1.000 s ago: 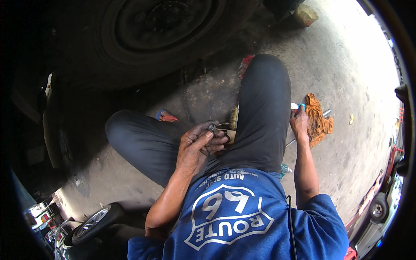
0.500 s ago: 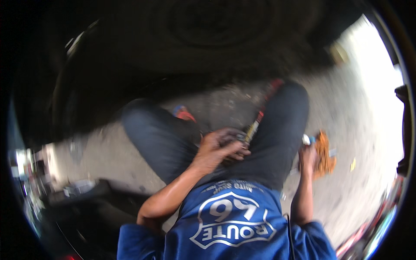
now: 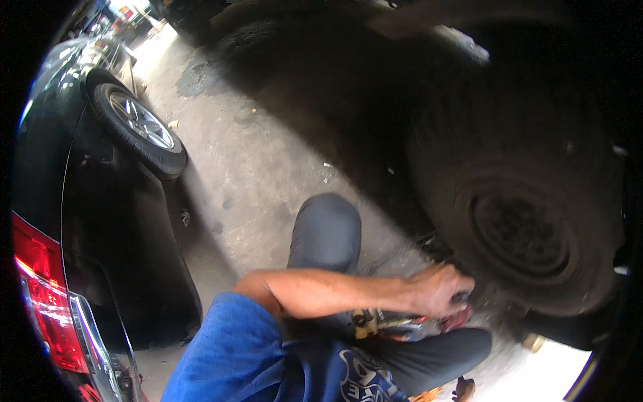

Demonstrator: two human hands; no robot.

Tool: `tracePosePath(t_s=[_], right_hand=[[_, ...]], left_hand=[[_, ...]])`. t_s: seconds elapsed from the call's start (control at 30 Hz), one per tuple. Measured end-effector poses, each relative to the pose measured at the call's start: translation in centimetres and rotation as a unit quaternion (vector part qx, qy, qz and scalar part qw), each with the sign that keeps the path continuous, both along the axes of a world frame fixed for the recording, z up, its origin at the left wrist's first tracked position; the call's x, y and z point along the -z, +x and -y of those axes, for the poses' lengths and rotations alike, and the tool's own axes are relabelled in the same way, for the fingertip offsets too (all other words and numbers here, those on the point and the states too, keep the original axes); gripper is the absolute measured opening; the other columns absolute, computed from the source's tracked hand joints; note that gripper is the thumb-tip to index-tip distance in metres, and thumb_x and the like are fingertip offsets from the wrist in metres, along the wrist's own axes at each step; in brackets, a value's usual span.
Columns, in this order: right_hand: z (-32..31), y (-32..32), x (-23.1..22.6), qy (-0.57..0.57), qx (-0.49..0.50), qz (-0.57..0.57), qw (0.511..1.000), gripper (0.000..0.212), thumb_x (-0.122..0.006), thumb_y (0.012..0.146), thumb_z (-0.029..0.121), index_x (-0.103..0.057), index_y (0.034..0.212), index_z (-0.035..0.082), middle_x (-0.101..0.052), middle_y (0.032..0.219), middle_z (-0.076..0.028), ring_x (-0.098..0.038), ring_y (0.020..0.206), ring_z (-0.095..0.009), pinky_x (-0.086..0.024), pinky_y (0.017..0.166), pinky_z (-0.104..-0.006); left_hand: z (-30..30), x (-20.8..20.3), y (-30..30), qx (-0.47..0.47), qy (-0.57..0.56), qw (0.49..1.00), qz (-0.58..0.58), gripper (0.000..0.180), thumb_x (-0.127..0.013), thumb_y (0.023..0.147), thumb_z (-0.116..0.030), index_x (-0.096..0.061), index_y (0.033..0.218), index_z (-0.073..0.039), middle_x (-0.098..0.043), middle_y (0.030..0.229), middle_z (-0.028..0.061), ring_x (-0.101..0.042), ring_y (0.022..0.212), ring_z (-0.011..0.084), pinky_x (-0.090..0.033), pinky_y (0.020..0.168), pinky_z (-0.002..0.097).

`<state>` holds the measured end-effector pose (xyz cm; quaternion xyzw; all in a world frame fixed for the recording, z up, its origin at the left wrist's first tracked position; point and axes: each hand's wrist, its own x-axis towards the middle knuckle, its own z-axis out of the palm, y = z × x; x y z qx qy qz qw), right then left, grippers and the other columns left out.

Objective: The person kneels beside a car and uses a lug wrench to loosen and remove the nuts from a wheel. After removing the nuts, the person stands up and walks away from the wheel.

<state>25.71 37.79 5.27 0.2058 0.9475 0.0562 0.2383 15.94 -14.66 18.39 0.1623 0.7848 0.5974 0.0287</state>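
Observation:
My left arm reaches across my body to the right. My left hand [image 3: 439,289] is closed, with a small dark object [image 3: 461,296] showing at its fingers; its kind I cannot make out. Just below that hand, a long tool [image 3: 402,325] with yellowish and red parts lies between my legs, its detail blurred. Whether the hand touches it cannot be seen. My right hand [image 3: 463,390] shows only in part at the lower edge, and its fingers are unclear. Close to it, a bit of orange cloth [image 3: 426,394] peeks out past my right thigh.
A large dark tyre with a steel wheel [image 3: 526,231] stands close at right, under a vehicle in shadow. At left are a black car's panel [image 3: 114,241], red tail light [image 3: 47,301] and wheel [image 3: 137,124]. Concrete floor [image 3: 248,161] runs between. A yellowish block [image 3: 534,343] sits near the tyre.
The view has swung left, bringing the black car and the large tyre into sight. My left hand has moved from my lap out to the right, towards the tyre.

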Motion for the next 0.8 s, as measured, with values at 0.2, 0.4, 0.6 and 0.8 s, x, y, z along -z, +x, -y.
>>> tracePosePath(t_s=[0.2,0.4,0.6,0.8], right_hand=[[6.7,-15.7,-14.0,0.078,-0.154,0.076,0.982,0.056,-0.056,0.087,0.035,-0.049,0.133,0.003,-0.062,0.116,-0.027,-0.057,0.112,-0.043,-0.046,0.094,-0.047],[26.1,-21.6,-22.2,0.058,-0.322,0.241,0.914,0.052,-0.058,0.087,0.037,-0.057,0.128,0.005,-0.062,0.12,-0.024,-0.056,0.115,-0.042,-0.045,0.099,-0.0456],[55.7,-16.5,-29.9,-0.108,-0.497,0.311,0.803,0.055,-0.062,0.09,0.038,-0.055,0.128,-0.001,-0.059,0.124,-0.026,-0.054,0.119,-0.042,-0.044,0.101,-0.0451],[84.7,-13.3,-42.7,-0.291,-0.67,0.184,0.658,0.036,-0.062,0.091,0.024,-0.06,0.118,0.0,-0.061,0.118,-0.024,-0.059,0.11,-0.041,-0.047,0.096,-0.0444]], left_hand=[[3.0,-0.7,-2.5,-0.081,0.058,0.993,0.067,0.02,-0.069,0.076,-0.01,-0.057,0.088,0.0,-0.064,0.077,0.0223,-0.065,0.073,0.0392,-0.052,0.067,0.0472],[11.3,0.3,-3.5,-0.4,0.216,0.879,0.146,0.032,-0.075,0.08,-0.017,-0.06,0.101,0.002,-0.068,0.09,0.018,-0.07,0.073,0.0293,-0.057,0.066,0.0387],[17.5,0.9,9.8,-0.586,0.552,0.524,0.278,0.027,-0.076,0.083,-0.014,-0.057,0.099,-0.002,-0.067,0.086,0.0104,-0.068,0.066,0.0207,-0.056,0.056,0.0305],[23.6,-7.0,21.3,-0.708,0.504,0.404,0.285,0.02,-0.07,0.084,0.001,-0.052,0.091,0.0,-0.063,0.082,0.0114,-0.066,0.066,0.0205,-0.057,0.055,0.0309]])
